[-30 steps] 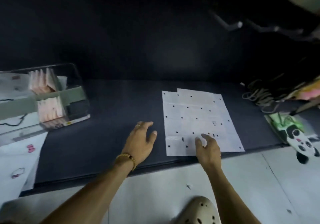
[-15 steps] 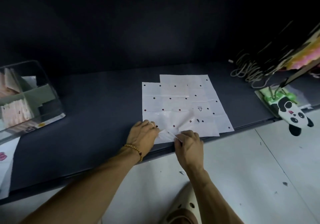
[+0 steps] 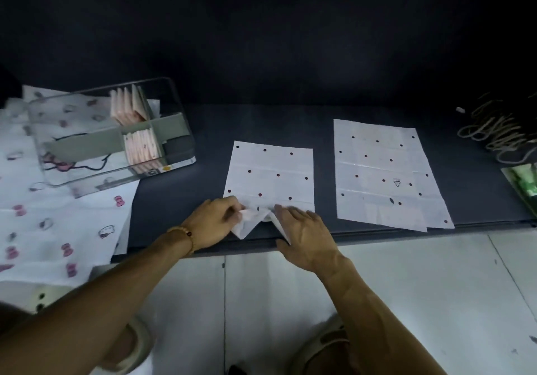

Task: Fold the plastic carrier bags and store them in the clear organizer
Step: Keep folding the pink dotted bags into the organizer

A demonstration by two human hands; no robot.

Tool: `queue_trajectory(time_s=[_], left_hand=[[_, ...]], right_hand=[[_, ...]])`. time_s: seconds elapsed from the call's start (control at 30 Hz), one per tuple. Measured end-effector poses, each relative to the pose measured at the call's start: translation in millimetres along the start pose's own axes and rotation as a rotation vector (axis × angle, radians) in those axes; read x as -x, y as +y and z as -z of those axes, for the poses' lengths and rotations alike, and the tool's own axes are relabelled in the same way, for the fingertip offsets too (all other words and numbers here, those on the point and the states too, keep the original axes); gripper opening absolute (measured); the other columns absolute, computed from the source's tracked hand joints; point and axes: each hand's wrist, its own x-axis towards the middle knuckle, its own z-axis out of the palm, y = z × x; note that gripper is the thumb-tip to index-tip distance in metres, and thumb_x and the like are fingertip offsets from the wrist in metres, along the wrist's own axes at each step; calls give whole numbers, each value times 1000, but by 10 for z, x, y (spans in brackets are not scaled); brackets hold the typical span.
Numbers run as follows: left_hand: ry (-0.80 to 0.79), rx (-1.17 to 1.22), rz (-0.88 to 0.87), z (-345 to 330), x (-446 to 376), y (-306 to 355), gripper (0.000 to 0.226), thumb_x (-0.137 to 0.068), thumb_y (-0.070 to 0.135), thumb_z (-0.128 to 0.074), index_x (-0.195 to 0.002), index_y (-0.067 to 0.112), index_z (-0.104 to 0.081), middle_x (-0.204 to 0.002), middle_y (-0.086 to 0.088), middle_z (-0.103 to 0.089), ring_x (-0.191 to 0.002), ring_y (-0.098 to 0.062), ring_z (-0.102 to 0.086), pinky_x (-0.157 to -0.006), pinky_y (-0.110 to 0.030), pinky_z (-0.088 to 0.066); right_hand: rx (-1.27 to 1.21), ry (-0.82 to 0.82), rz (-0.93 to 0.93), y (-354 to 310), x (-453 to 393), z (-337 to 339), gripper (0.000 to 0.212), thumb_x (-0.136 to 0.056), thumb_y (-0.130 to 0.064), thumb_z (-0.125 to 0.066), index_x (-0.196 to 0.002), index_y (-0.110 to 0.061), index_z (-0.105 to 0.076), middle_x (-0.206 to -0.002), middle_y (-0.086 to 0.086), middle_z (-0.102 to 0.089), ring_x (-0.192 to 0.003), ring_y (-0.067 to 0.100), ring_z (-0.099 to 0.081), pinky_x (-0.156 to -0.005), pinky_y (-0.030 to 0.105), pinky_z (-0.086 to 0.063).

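While our left hand (image 3: pixel 216 221) pinches the dotted bag (image 3: pixel 270 175) by its near handles at the dark mat's (image 3: pixel 180 203) edge and our right hand (image 3: pixel 305 229) presses flat-fingered, thin plastic may slip, skewing the fold.

We saw a dark wall (image 3: pixel 261 40) filling the upper frame from nine to three o'clock, dimly lit. Below it ran a dark grey mat (image 3: pixel 203 130) across the middle. Toward six o'clock lay a pale tiled floor (image 3: pixel 406 302), scuffed, with a grout line (image 3: pixel 224 302) running down it.
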Motion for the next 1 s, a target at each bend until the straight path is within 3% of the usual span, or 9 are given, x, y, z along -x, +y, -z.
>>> queue_trajectory(time_s=[0.07,0.17,0.3,0.47,0.53,0.6,0.77,0.87,1.0], left_hand=[[41,97,44,76,62,-25,15,-94,22,-53,-80,26,-53,-81,9,-62,-77,-13,-56,-63,-22,-40],[74,244,87,143,172,-87,16,-96,23,-52,-79,22,-55,-76,8,-59,-72,-11,-54,-64,-25,-46],[125,528,91,285,320,-183,15,-90,41,-56,-93,28,-62,-87,17,-65,-81,1,-59,-73,-12,-44],[165,420,259,291,252,-326,7,-83,25,-71,-82,20,-67,-83,10,-69,-78,-7,-64,-65,-14,-48],[227,320,381,235,202,-395,12,-83,20,-70,-79,9,-66,-85,-2,-68,-82,-18,-63,-73,-29,-53],[266,342,462,197,173,-426,11,-80,20,-73,-80,10,-68,-86,-5,-70,-83,-20,-64,-78,-30,-53],[353,376,565,152,127,-395,15,-71,19,-78,-82,12,-71,-83,-2,-69,-82,-17,-63,-74,-22,-47],[346,376,593,164,123,-392,16,-68,16,-80,-80,14,-71,-84,-2,-70,-83,-17,-64,-77,-23,-49],[336,291,577,169,136,-392,16,-67,14,-79,-74,21,-66,-82,-1,-71,-83,-18,-66,-81,-28,-54]], right_hand=[[-108,68,-18,-99,-12,-28,54,-85,-14,-55,-138,-22,-44,-136,0,-53,-124,21,-49,-107,34,-36],[-280,109,-136,-247,-80,24,35,-85,-6,-49,-116,-16,-60,-106,6,-67,-91,32,-63,-79,34,-52],[-460,-24,-313,-306,-242,157,12,-91,-15,-42,-87,-17,-53,-81,3,-59,-70,22,-58,-56,24,-40],[-723,-120,-405,-227,-368,204,15,-93,-36,-51,-91,-23,-60,-88,-9,-61,-86,16,-59,-64,22,-39],[-868,-33,-471,-196,-382,192,34,-86,-59,-54,-98,-28,-63,-90,-14,-63,-84,7,-60,-69,21,-40],[-917,56,-536,-157,-395,149,54,-78,-70,-56,-109,-26,-62,-97,-11,-64,-89,8,-59,-79,24,-42],[-837,239,-654,-123,-466,-10,36,-75,-46,-76,-92,-17,-64,-83,-8,-66,-71,3,-59,-60,16,-42],[-689,263,-677,-137,-516,-82,24,-85,-28,-68,-76,-7,-62,-72,2,-64,-60,13,-56,-58,24,-45],[-578,248,-688,-100,-580,-82,33,-85,-20,-64,-63,2,-54,-56,6,-49,-53,19,-43,-48,21,-37]])
